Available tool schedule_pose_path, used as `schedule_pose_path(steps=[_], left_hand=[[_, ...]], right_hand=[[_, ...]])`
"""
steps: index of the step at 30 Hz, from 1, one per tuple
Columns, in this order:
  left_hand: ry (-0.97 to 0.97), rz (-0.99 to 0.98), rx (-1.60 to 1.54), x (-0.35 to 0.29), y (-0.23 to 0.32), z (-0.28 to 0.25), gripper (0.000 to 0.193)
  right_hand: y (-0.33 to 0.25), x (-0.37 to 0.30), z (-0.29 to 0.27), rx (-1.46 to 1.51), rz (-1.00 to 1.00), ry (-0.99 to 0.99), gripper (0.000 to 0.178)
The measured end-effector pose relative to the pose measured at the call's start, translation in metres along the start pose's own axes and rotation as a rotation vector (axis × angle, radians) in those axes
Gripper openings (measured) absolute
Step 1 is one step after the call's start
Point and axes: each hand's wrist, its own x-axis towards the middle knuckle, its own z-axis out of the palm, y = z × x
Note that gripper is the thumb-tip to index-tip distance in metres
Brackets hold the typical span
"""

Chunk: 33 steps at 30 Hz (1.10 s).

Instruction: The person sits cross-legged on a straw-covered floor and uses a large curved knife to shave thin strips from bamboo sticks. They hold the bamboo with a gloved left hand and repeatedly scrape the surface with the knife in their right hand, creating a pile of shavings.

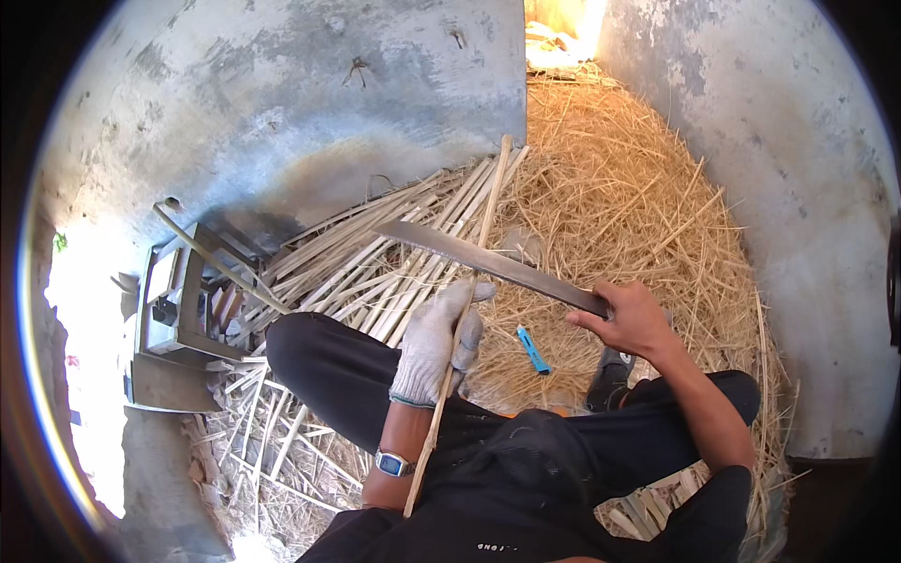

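Observation:
My left hand (438, 340), in a white knit work glove, is closed around a long bamboo strip (430, 441). The strip slants from my lap up past the glove, and its far part seems to run on beyond the blade. My right hand (627, 319), bare, grips the handle end of a long machete (497, 266). Its broad grey blade points to the left and crosses the strip just above my gloved fingers. Whether the blade touches the strip I cannot tell. A blue utility knife (533, 351) lies on the shavings between my hands.
Many split bamboo strips (375, 246) lie piled at the far left. Thin shavings (629, 178) cover the floor ahead and right. A wooden frame box (192, 300) stands left, with a pole (221, 258) leaning across it. Grey walls (310, 84) enclose both sides. My folded legs (328, 361) are close.

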Motion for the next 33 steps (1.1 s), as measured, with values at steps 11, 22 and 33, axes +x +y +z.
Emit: schedule_pose_path(steps=[11,22,33], left_hand=[[0.006,0.070,0.008,-0.008,0.013,0.025,0.028],[-0.046,-0.076,-0.142,-0.025,-0.002,0.031,0.015],[-0.036,-0.081,0.260,-0.067,0.006,0.069,0.026]], right_hand=[[0.033,-0.018,0.006,0.389,0.002,0.070,0.058],[0.012,-0.024,0.024,0.139,-0.091,0.199,0.061],[0.081,0.018,-0.015,0.405,0.431,0.474,0.076]])
